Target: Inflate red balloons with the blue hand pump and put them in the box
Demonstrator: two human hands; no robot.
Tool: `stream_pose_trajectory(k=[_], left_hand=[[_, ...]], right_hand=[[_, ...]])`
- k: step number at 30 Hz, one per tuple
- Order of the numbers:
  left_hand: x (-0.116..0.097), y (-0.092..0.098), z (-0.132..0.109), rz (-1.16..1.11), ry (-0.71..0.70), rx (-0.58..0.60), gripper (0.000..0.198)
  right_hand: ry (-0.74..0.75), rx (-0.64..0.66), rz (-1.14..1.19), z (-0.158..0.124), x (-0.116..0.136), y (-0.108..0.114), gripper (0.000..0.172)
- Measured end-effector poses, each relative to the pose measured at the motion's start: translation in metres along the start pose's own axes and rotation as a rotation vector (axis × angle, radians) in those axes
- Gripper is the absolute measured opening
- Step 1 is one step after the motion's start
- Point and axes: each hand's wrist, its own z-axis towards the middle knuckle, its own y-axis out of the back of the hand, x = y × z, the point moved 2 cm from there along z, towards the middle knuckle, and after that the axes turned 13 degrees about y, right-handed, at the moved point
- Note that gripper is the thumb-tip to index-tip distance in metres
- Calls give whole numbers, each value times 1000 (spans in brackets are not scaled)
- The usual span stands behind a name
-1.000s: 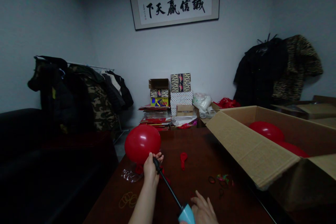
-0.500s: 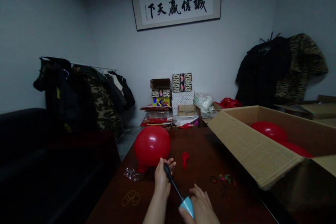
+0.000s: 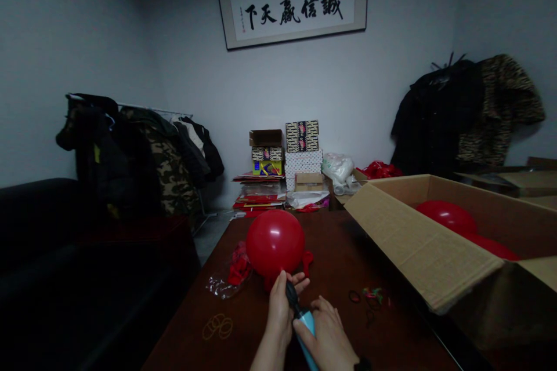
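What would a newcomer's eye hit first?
The red balloon at centre, held at its near end by the left hand, with the right hand gripping a blue pump just below. Then the open cardboard box at right, other balloons inside, and framed calligraphy high on the back wall.

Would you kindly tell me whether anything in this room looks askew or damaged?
The framed calligraphy looks askew: its right end appears higher than its left, while the patterned boxes below look level, though lens distortion may contribute. I see no obvious damage; the red balloon at the left hand looks intact.
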Motion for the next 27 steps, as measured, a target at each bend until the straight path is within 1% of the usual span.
stream_pose_trajectory(k=[2, 4, 9, 12, 16, 19, 21, 24, 27], left_hand=[[-4, 1, 2, 9, 9, 14, 34], [-8, 2, 4, 6, -17, -5, 31], [-11, 5, 12, -14, -166, -116, 27], [-9, 3, 15, 7, -227, -135, 29], [-9, 1, 18, 18, -247, -115, 30], [-9, 4, 19, 7, -276, -150, 26], [-10, 8, 19, -3, -285, -182, 26], [-13, 13, 21, -30, -250, -183, 32], [-16, 16, 23, -36, -227, -185, 34]], right_hand=[[9, -33, 2, 1, 1, -2, 57], [26, -48, 3, 2, 2, -4, 55], [33, -90, 3, 2, 1, -6, 50], [57, -106, -15, 0, 1, -4, 47], [61, -139, -62, -4, 0, -5, 45], [69, -136, -77, -7, -4, -10, 42], [79, -129, -81, -9, -6, -13, 43], [90, -125, -69, -12, -10, -19, 45], [93, -118, -46, -15, -14, -25, 42]])
